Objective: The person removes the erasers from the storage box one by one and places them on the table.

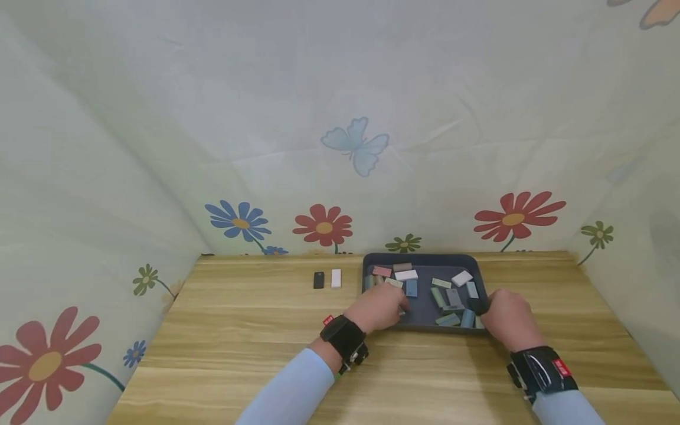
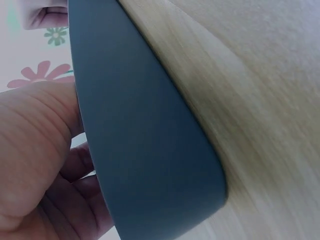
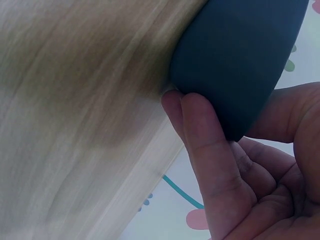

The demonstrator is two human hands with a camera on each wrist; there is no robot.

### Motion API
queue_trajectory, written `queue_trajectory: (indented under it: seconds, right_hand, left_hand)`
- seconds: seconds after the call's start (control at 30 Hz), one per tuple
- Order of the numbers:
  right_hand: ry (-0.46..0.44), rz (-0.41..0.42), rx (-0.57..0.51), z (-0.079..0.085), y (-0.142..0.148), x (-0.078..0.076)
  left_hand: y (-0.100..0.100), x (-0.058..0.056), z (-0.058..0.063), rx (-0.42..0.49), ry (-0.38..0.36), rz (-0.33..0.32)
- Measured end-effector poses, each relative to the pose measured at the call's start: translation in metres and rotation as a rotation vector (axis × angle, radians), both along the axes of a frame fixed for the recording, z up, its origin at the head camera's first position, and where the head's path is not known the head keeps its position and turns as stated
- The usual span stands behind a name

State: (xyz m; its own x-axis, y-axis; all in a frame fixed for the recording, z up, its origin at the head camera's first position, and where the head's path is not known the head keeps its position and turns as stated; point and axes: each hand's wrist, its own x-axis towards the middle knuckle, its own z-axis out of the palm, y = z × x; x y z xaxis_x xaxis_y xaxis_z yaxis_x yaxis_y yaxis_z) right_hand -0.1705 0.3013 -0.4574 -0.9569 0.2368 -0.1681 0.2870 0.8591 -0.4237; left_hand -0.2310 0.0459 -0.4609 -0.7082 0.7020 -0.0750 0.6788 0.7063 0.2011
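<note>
A dark blue-grey tray [image 1: 419, 302] lies on the table, with several small rectangular blocks in it. My right hand [image 1: 511, 319] grips its near right corner; in the right wrist view the fingers [image 3: 210, 145] press the outer wall and the thumb is on the inner side. Over the tray's near left part reaches my left hand [image 1: 378, 307], fingers curled down, with a small pale block [image 1: 402, 313] at the fingertips. From the left wrist, the tray wall [image 2: 145, 125] hides those fingertips. A blue block [image 1: 411, 288] lies just beyond them.
On the wooden table [image 1: 255, 313], left of the tray, a black block [image 1: 319, 280] and a white block [image 1: 336, 278] stand side by side. Grey-green, white and blue blocks fill the tray's right part, a red one [image 1: 382, 271] its back left. Flower-printed cloth [image 1: 425, 195] hangs behind the table.
</note>
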Motion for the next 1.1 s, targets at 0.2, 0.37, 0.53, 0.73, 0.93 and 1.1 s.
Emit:
queue_trajectory:
  seconds: [0.2, 0.37, 0.53, 0.73, 0.93, 1.1]
  right_hand:
    - [0.011, 0.009, 0.015, 0.0, 0.001, -0.002]
    - [0.01, 0.011, 0.017, 0.0, 0.0, -0.002]
    - [0.009, 0.006, 0.018, 0.001, 0.0, -0.002]
    - [-0.02, -0.006, -0.005, 0.002, 0.0, -0.002]
    - [-0.013, -0.011, -0.003, 0.001, -0.001, 0.0]
    - [-0.014, -0.005, -0.001, 0.002, -0.001, 0.0]
  left_hand:
    - [-0.01, -0.009, 0.003, 0.088, 0.003, 0.007]
    - [-0.027, -0.019, 0.02, 0.236, -0.082, 0.077]
    - [-0.053, -0.029, 0.034, 0.339, -0.133, 0.202]
    - [-0.09, -0.046, 0.037, 0.504, -0.057, 0.346]
    - [-0.123, -0.055, 0.037, 0.68, -0.002, 0.512]
    - [-0.145, -0.061, 0.026, 0.715, 0.069, 0.643]
